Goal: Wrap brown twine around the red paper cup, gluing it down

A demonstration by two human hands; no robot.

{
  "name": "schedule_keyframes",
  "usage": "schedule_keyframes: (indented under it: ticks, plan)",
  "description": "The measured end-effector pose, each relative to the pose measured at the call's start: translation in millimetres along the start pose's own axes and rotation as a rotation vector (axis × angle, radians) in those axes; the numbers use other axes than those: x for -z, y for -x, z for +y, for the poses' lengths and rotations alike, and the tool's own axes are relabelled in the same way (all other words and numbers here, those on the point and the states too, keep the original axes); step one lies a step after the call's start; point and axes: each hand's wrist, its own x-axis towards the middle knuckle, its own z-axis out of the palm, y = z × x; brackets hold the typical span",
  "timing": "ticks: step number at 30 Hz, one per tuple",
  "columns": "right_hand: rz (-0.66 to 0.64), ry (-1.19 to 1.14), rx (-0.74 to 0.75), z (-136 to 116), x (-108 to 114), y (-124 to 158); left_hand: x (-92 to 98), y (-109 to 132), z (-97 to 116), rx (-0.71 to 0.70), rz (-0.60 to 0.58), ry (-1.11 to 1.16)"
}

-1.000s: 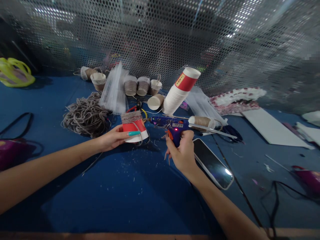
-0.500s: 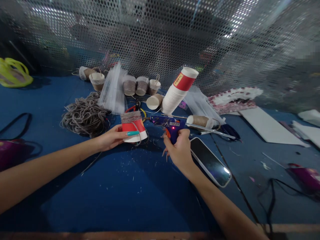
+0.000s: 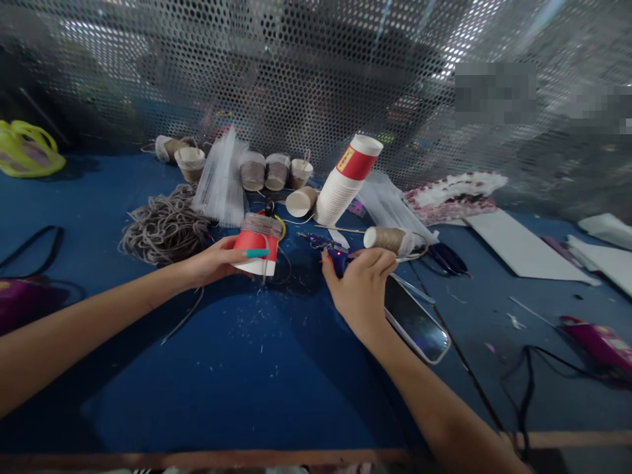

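Observation:
My left hand [image 3: 213, 261] grips an upside-down red paper cup [image 3: 257, 245] whose upper band is wound with grey-brown twine; a loose strand hangs from it. My right hand [image 3: 363, 283] is wrapped round a blue hot glue gun [image 3: 332, 252] with a red light on, its nozzle pointing left toward the cup and lying low over the blue table [image 3: 237, 368]. A gap remains between nozzle and cup.
A tangle of twine [image 3: 165, 226] lies left of the cup. Behind stand twine-wrapped cups [image 3: 264, 172], a leaning stack of paper cups [image 3: 345, 184] and a twine spool [image 3: 390, 238]. A phone [image 3: 417, 322] lies right of my right hand. Cables and a purple tool [image 3: 595, 339] sit far right.
My right hand has lowered and tipped the glue gun down toward the table. My left hand has lifted and tilted the cup slightly.

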Motion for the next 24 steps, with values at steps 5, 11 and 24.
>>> schedule_keyframes:
  ticks: [5, 11, 24]
  plan:
    - [0.104, -0.251, 0.565, -19, 20, 5, 9.6, -2, -2, 0.085, -0.16, -0.042]
    - [0.011, -0.279, 0.84, -31, 22, 19, 11.5, -3, -2, 0.099, -0.244, -0.078]
    - [0.025, -0.254, 0.9, -29, 26, 17, 14.2, -3, 1, 0.144, -0.24, -0.044]
